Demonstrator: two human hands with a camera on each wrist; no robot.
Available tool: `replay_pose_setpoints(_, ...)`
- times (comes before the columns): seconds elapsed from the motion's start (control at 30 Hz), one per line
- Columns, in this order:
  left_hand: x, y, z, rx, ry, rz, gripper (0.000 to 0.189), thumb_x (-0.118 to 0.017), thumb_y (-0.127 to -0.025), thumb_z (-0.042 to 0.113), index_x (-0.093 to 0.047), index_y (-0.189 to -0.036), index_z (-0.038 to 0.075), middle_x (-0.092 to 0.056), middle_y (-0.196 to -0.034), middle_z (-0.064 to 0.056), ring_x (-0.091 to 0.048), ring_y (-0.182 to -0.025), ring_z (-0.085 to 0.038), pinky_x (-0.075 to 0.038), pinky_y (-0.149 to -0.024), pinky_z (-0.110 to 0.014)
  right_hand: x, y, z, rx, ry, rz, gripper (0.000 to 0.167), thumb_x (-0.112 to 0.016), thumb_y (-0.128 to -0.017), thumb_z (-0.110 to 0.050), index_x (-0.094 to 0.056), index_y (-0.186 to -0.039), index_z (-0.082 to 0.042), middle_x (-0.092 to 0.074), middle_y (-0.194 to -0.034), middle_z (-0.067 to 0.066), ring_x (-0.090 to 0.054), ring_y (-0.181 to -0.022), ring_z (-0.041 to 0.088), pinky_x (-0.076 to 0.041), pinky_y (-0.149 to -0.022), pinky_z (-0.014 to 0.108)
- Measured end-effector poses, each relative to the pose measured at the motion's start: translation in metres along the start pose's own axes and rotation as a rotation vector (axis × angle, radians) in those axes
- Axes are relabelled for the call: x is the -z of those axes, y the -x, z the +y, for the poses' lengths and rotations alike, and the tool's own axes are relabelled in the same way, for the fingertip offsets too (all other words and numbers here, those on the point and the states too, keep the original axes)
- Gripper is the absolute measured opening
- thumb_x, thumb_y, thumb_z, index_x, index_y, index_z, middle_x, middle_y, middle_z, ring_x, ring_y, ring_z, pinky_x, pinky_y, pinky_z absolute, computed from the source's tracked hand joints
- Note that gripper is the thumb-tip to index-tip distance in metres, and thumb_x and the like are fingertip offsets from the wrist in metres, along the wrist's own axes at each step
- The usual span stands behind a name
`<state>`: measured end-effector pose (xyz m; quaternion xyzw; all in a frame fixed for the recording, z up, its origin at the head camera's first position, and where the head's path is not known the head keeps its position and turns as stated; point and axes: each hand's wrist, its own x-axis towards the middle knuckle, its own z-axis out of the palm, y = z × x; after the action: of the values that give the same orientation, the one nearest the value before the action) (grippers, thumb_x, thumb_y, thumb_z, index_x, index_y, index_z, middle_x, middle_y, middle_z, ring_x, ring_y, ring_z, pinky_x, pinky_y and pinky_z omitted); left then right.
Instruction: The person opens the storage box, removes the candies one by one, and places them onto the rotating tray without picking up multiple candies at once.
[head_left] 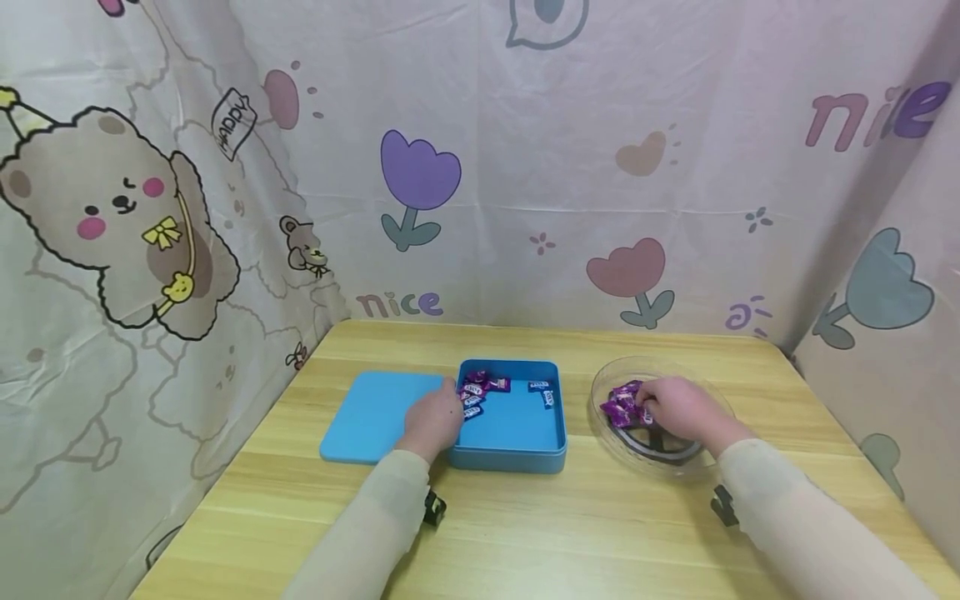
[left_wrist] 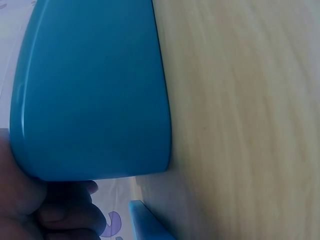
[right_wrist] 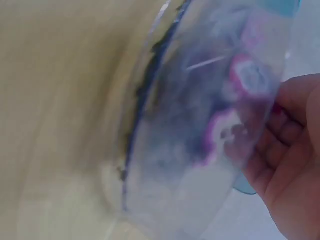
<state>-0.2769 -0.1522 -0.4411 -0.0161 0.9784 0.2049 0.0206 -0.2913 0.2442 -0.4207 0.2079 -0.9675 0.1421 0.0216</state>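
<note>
My left hand (head_left: 435, 417) grips the left wall of an open blue box (head_left: 510, 460), its thumb at the rim; in the left wrist view its curled fingers (left_wrist: 75, 217) show beside the box corner. Purple-wrapped candies (head_left: 474, 389) and small blue-and-white-wrapped candies (head_left: 547, 399) lie inside the box. Over on the right, my right hand (head_left: 678, 406) reaches into a round clear bowl (head_left: 648, 464) and pinches a purple-wrapped candy, partly hidden by the fingers. More purple candies (head_left: 619, 406) lie in the bowl. Through its clear wall (right_wrist: 200, 200), the right wrist view shows blurred wrappers.
A flat light-blue lid (head_left: 367, 421) lies on the wooden table (head_left: 540, 533), left of the box and partly behind the left hand. Behind the table hangs a printed curtain (head_left: 510, 208); it also covers both sides.
</note>
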Motion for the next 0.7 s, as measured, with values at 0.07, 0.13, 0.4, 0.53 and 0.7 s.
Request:
replay_pose_setpoints(0.07, 0.0000, 0.0002, 0.0002, 0.003, 0.006, -0.003, 0.051, -0.034, -0.109, 0.024, -0.034, -0.155, 0.002, -0.057, -0.140, -0.019, -0.058, -0.120, -0.038, -0.049, -0.094, -0.058, -0.0022, 0.0024, 0.0046, -0.004, 0.010, -0.016, 0.016, -0.063, -0.090, -0.003, -0.074, -0.097, -0.011, -0.072, -0.097, 0.007, -0.067, -0.089, 0.028, -0.052, -0.087, 0.056)
replay_pose_setpoints(0.13, 0.0000, 0.0004, 0.0007, 0.004, 0.011, -0.005, 0.051, -0.034, -0.109, 0.023, -0.034, -0.156, 0.002, -0.056, -0.142, -0.019, -0.056, -0.124, -0.039, -0.047, -0.097, -0.059, -0.0043, 0.0040, 0.0073, -0.018, 0.012, -0.032, 0.015, -0.063, -0.091, -0.004, -0.074, -0.097, -0.012, -0.072, -0.097, 0.006, -0.065, -0.086, 0.024, -0.053, -0.084, 0.053)
replay_pose_setpoints(0.4, -0.0003, 0.0019, 0.0022, 0.013, 0.026, -0.007, 0.052, -0.034, -0.109, 0.024, -0.033, -0.156, 0.002, -0.053, -0.145, -0.020, -0.053, -0.128, -0.040, -0.044, -0.101, -0.060, -0.0061, 0.0067, 0.0089, -0.092, -0.019, -0.068, 0.013, -0.065, -0.091, -0.005, -0.074, -0.098, -0.011, -0.070, -0.100, 0.008, -0.060, -0.080, 0.019, -0.054, -0.076, 0.046)
replay_pose_setpoints(0.53, 0.0001, 0.0028, 0.0024, 0.008, 0.014, 0.000, 0.051, -0.035, -0.109, 0.023, -0.035, -0.155, 0.002, -0.057, -0.141, -0.020, -0.058, -0.121, -0.039, -0.048, -0.096, -0.059, -0.0039, 0.0057, 0.0089, -0.093, -0.027, -0.073, 0.014, -0.066, -0.091, -0.005, -0.073, -0.100, -0.011, -0.069, -0.098, 0.006, -0.059, -0.077, 0.016, -0.054, -0.075, 0.045)
replay_pose_setpoints(0.7, 0.0007, 0.0027, 0.0033, 0.004, -0.004, 0.006, 0.050, -0.035, -0.109, 0.023, -0.036, -0.154, 0.002, -0.059, -0.137, -0.020, -0.061, -0.114, -0.037, -0.050, -0.092, -0.058, -0.0002, 0.0030, 0.0062, -0.084, -0.032, -0.061, 0.014, -0.064, -0.091, -0.006, -0.073, -0.102, -0.010, -0.069, -0.097, 0.003, -0.059, -0.075, 0.015, -0.055, -0.076, 0.046)
